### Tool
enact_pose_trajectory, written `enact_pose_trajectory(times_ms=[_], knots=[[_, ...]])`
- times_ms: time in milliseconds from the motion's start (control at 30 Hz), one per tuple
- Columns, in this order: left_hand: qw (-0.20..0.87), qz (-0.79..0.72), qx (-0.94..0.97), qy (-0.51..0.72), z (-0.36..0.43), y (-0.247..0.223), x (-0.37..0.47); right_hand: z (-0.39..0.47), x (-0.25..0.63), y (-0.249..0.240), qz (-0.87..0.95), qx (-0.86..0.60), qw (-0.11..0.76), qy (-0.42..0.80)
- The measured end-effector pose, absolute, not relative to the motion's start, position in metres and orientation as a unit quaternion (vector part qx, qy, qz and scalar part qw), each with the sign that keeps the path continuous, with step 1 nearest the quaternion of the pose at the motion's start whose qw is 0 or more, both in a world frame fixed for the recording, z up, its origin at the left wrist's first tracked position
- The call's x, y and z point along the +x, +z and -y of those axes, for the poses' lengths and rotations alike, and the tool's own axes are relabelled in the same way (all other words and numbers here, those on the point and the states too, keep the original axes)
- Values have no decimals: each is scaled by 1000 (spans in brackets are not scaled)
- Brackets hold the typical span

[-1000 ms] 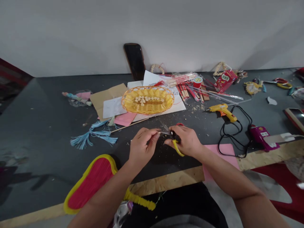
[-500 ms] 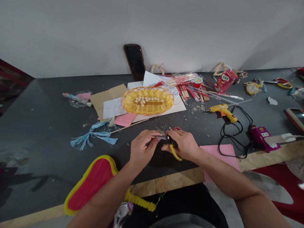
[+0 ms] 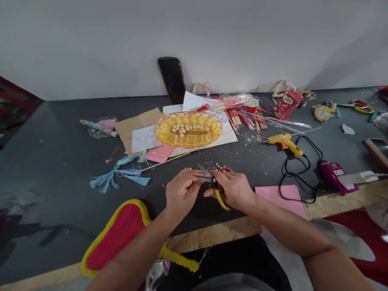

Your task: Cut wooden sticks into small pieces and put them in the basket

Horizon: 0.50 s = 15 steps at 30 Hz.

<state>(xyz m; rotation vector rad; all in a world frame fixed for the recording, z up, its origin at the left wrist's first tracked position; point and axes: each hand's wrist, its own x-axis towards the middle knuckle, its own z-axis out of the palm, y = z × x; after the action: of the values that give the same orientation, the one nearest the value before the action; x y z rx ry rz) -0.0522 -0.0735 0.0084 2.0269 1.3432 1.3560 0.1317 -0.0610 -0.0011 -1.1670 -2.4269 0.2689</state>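
A phone [image 3: 171, 81] leans against the pale wall [image 3: 91, 48] behind the desk [image 3: 66, 161]. A red spool [image 3: 251, 106] stands beside wrapped sticks [image 3: 235, 118], with a tilted red carton [image 3: 287, 104] to its right. Nearer, a yellow glue gun [image 3: 285, 143] lies on its side, its black cord [image 3: 320, 151] looping beside a purple box [image 3: 333, 176] and crossing pink paper [image 3: 280, 202] at the front. At far right lie scissors [image 3: 360, 107] with red and yellow handles. On the left, a blue tassel [image 3: 119, 174] lies near brown paper [image 3: 127, 129]; closer in, a red panel [image 3: 119, 234] with yellow trim overhangs the wooden edge [image 3: 215, 236].
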Motion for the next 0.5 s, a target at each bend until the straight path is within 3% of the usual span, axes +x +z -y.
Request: enact_pose_trajectory(times_ms=[367,500], knots=[[194,-525,702,441,74,12,-51,59,133,-5,877,-429,191,96],[225,-531,687,442,73,13,-49,51,137,-2,857,-435,241,137]])
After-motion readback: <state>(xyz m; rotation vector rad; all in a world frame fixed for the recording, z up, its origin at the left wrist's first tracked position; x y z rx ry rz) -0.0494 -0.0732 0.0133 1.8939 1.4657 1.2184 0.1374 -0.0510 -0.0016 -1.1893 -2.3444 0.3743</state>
